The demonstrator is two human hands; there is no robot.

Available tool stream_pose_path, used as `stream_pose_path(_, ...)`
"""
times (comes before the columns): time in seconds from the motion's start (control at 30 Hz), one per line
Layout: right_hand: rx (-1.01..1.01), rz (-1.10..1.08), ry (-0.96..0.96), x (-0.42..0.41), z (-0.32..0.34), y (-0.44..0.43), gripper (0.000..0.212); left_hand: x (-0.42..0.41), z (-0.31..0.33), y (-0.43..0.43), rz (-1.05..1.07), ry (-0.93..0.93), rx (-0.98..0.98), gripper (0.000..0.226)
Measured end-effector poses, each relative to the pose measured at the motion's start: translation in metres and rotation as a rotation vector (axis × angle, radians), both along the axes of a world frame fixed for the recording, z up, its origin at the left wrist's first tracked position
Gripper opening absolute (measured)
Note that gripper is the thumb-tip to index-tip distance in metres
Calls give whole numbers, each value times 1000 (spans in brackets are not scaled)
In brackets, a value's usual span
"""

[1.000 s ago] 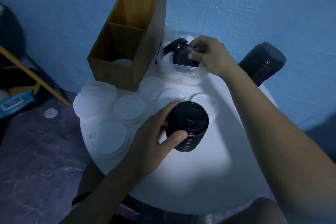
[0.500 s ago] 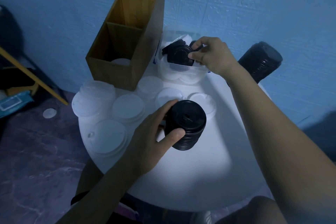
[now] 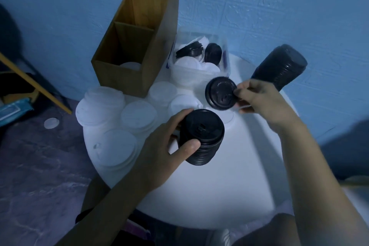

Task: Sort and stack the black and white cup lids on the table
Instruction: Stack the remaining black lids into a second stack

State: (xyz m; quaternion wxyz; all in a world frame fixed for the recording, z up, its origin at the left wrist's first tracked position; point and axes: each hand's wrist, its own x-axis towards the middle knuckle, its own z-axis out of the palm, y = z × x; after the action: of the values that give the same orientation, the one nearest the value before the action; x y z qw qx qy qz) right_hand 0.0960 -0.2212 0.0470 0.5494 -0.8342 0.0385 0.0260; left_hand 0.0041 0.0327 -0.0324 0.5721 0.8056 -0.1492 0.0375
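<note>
Our right hand [image 3: 261,100] has come out of the tub [image 3: 191,78] and now hangs to the front right of the box [image 3: 127,78]. Its thumb and fingertips pinch one black lid [image 3: 220,93] by the rim, top facing us. Our left hand [image 3: 165,146] stays in front of the box, thumb and fingers curled round the black stack [image 3: 201,138], which seems to rest on the desk [image 3: 199,195]. We judge the lid is bound for that stack, so one more black piece will be sorted once it seats. The tub, just right of the box, still shows at least two black lids among white ones, so plenty is left to do.

The blue wall [image 3: 279,6] rises behind the box, and a dark marbled floor [image 3: 40,166] lies to its left. The round white desk carries the box, a taller black stack [image 3: 279,66] far to the box's right, and several white stacks [image 3: 103,102] in front of the box. One white lid [image 3: 51,122] lies on the floor, left of the box.
</note>
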Motion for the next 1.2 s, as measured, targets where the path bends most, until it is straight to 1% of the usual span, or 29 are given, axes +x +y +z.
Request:
stream_pose_path(0.13, 130, -29, 86, -17, -11, 5, 8, -1, 3, 0, -24, 26, -34, 65)
stream_pose_path(0.23, 179, -2, 71, -24, -6, 12, 16, -2, 5, 1, -36, 56, -93, 71)
stream_pose_path(0.33, 241, 7, 51, -26, 4, 13, 22, -1, 4, 3, -40, 53, -106, 74)
stream_pose_path(0.4, 285, 11, 37, -28, 12, 12, 24, -1, 5, 4, -41, 50, -109, 70)
stream_pose_path(0.47, 311, 30, 26, -31, 20, 12, 25, 1, 10, 7, -9, 1, -84, 67)
stream_pose_path(0.53, 314, 61, 14, -36, 28, 13, 25, 7, 22, 11, 72, -67, -66, 61)
stream_pose_path(0.57, 305, 75, 7, -38, 33, 15, 25, 11, 31, 12, 116, -93, -72, 53)
stream_pose_path(0.6, 293, 87, 0, -40, 36, 18, 24, 16, 41, 12, 150, -103, -82, 41)
stream_pose_path(0.67, 259, 113, -22, -45, 43, 26, 23, 26, 63, 8, 167, -64, -148, 14)
stream_pose_path(0.7, 238, 123, -37, -46, 46, 31, 22, 31, 72, 5, 143, -21, -195, 10)
stream_pose_path(0.77, 195, 134, -72, -49, 49, 40, 20, 40, 83, 1, 86, 89, -270, 25)
stream_pose_path(0.8, 172, 132, -92, -49, 50, 43, 19, 44, 85, 1, 54, 151, -324, 26)
stream_pose_path(0.87, 113, 139, -152, -49, 53, 48, 20, 49, 87, -1, -22, 256, -466, 16)
stream_pose_path(0.9, 70, 157, -188, -49, 54, 49, 23, 51, 87, -1, -41, 291, -521, 14)
stream_pose_path(0.97, -63, 216, -263, -50, 59, 52, 40, 55, 87, -3, -66, 328, -586, 18)
stream_pose_path(1.0, -146, 237, -296, -50, 61, 55, 49, 57, 86, -4, -83, 333, -594, 17)
stream_pose_path(1.07, -281, 239, -365, -50, 63, 61, 59, 59, 86, -7, -105, 336, -583, 16)
stream_pose_path(1.17, -402, 206, -380, -48, 62, 65, 82, 60, 84, -11, -117, 339, -588, 17)
stream_pose_path(1.2, -432, 196, -375, -48, 62, 65, 85, 60, 85, -12, -119, 342, -600, 17)
